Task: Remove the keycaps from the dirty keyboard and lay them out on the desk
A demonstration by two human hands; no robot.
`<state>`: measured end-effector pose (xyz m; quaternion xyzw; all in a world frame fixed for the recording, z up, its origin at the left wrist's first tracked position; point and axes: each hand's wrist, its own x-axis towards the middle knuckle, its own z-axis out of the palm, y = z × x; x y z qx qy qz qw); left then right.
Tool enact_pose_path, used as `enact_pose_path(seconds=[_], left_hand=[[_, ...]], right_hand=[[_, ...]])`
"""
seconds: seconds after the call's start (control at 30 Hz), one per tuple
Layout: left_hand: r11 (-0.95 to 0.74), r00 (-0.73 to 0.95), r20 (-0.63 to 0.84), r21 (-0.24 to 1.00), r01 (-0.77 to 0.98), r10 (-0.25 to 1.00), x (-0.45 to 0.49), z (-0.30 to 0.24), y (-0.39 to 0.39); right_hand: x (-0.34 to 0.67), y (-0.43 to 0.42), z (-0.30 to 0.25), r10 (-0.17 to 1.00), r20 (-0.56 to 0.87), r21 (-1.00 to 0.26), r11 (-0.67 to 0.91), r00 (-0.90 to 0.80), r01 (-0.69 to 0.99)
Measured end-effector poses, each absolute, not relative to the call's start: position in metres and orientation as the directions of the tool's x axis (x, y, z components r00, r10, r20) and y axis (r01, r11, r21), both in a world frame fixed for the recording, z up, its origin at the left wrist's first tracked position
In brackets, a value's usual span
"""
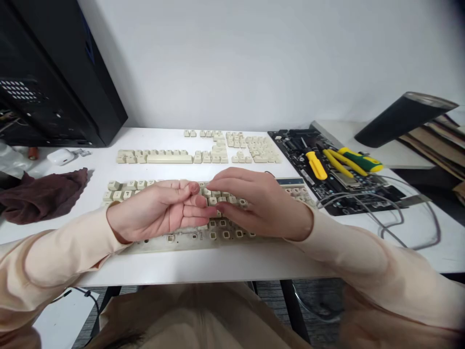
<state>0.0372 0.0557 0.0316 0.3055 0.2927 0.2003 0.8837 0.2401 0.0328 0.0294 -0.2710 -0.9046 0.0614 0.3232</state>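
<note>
A cream-coloured keyboard (196, 244) lies at the front of the desk. Keycaps remain on its upper rows, while bare square key sockets show along the lower rows. Over its middle my left hand (163, 208) is turned palm up, fingers stretched out to the right and the thumb lying near the index fingertip. Nothing shows in its palm. Beside it my right hand (254, 201) hovers above the keys, its thumb apart from its fingers and close to the left fingertips. Behind the keyboard lie removed keycaps (261, 148) in rows, with a long space bar (169, 158) among them.
At right a circuit board (305, 169) carries a yellow-handled screwdriver (317, 166) and pliers (345, 162), with a grey cable (399, 213) nearby. A black computer case (54, 72), a white earbud case (60, 156) and a dark cloth (43, 194) are at left. A black tumbler (399, 118) stands back right.
</note>
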Motion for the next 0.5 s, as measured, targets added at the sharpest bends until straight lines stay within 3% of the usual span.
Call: enact_pose_path(seconds=[0.07,0.13,0.17,0.23,0.3,0.33,0.4,0.5], left_hand=[[0.56,0.744,-0.299,0.819,-0.121,0.598,0.037,0.031,0.051],[0.059,0.751,-0.047,0.998,0.011,0.659,0.036,0.03,0.044],[-0.287,0.775,0.119,0.954,0.083,0.62,0.036,0.029,0.04],[-0.806,0.849,0.323,0.562,0.184,0.419,0.035,0.026,0.034],[-0.944,0.894,0.317,0.199,0.263,0.316,0.035,0.02,0.029],[-0.94,0.896,0.284,0.106,0.324,0.341,0.036,0.017,0.029],[-0.893,0.869,0.213,0.048,0.448,0.447,0.037,0.01,0.029],[-0.843,0.831,0.14,0.083,0.531,0.538,0.039,0.003,0.032]], right_hand=[[0.239,0.028,0.028,0.556,0.571,-0.343,0.83,-0.604,0.44],[0.24,0.025,0.028,0.585,0.569,-0.401,0.811,-0.578,0.426],[0.242,0.024,0.029,0.596,0.561,-0.427,0.803,-0.574,0.417],[0.249,0.025,0.03,0.61,0.547,-0.456,0.791,-0.573,0.408],[0.257,0.028,0.029,0.622,0.535,-0.459,0.782,-0.571,0.421],[0.261,0.031,0.027,0.63,0.53,-0.453,0.777,-0.568,0.438],[0.267,0.037,0.021,0.653,0.508,-0.441,0.757,-0.562,0.481],[0.274,0.044,0.009,0.672,0.475,-0.442,0.741,-0.568,0.506]])
